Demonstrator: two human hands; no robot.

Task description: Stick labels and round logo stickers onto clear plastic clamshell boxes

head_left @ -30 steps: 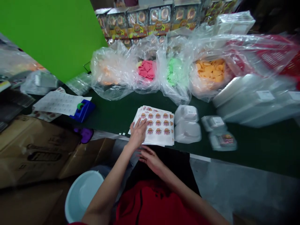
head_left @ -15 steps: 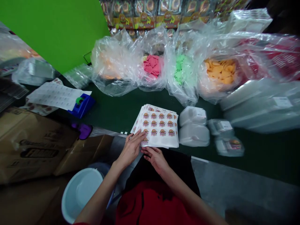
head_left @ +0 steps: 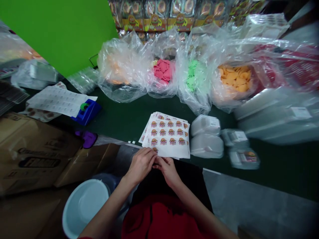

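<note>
A sticker sheet [head_left: 171, 152] printed with rows of small burger stickers lies on top of a loose stack of similar sheets, near the table's front edge. My left hand [head_left: 142, 164] is closed at the sheet's lower left corner, its curled fingers partly covering the lowest sticker. Close against it, my right hand [head_left: 168, 169] pinches at the same corner, just below the front edge. The fingertips of both hands meet there and hide the corner itself. Right of the sheets sit white, translucent clamshell boxes [head_left: 206, 145].
Smaller clear packs [head_left: 243, 157] lie farther right. Along the back, plastic bags hold pink pieces [head_left: 163, 71], green pieces [head_left: 191, 75] and orange pieces [head_left: 235, 79]. A blue tape dispenser [head_left: 87, 113] stands left. A pale basin [head_left: 84, 205] and cardboard boxes [head_left: 40, 156] are at lower left.
My left hand has drawn back from lying over the sheet and curled its fingers at the corner. My right fingers now meet the left ones. The top sheet has shifted slightly left.
</note>
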